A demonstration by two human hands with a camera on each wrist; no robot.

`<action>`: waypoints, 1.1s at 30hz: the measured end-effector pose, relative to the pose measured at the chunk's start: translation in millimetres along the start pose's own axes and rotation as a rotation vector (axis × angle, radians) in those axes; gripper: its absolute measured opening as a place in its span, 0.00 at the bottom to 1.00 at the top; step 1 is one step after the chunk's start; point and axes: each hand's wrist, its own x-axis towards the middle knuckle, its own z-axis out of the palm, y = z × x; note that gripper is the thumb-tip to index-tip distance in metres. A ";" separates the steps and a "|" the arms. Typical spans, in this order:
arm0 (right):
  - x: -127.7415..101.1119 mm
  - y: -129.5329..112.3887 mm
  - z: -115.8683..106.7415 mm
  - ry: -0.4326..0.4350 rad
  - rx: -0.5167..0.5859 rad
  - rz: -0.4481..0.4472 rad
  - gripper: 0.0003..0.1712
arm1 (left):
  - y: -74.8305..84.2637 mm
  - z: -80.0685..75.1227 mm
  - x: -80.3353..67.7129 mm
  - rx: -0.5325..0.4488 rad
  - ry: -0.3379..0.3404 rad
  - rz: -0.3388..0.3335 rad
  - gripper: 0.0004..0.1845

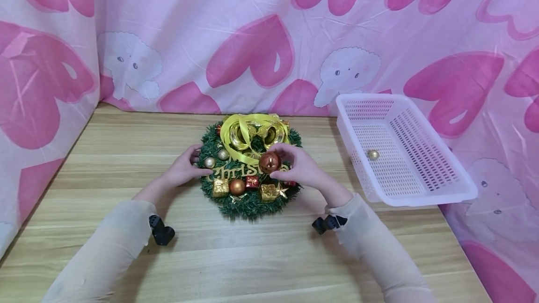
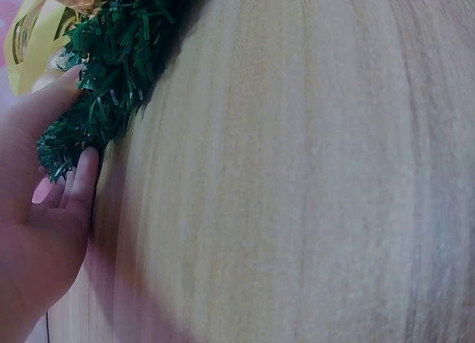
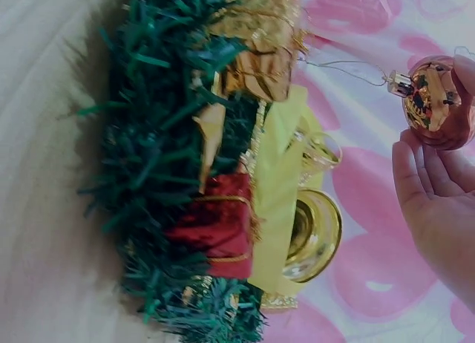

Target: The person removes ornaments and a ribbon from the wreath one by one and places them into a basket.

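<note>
My right hand [image 1: 300, 168] pinches the copper bauble [image 1: 269, 162] in curled fingers; it looks light, slick, brittle; my left hand [image 1: 183, 167], fingers relaxed, steadies the springy wreath [image 1: 248, 200].

Bright, even light, soft shadows; both wrist views blurred, warped at edges.

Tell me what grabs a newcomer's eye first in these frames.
The Christmas wreath lies mid-table with gold bells and a yellow ribbon, and the right hand holds a copper bauble in its grip just above it, a thin wire still trailing to the wreath. The left hand steadies the wreath's left edge. To the right stands a white plastic basket with one small gold ball inside.
</note>
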 end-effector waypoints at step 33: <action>3.1 -18.3 -62.0 0.232 0.215 -0.001 0.30 | 2.5 0.3 -1.0 -0.012 0.004 -0.011 0.52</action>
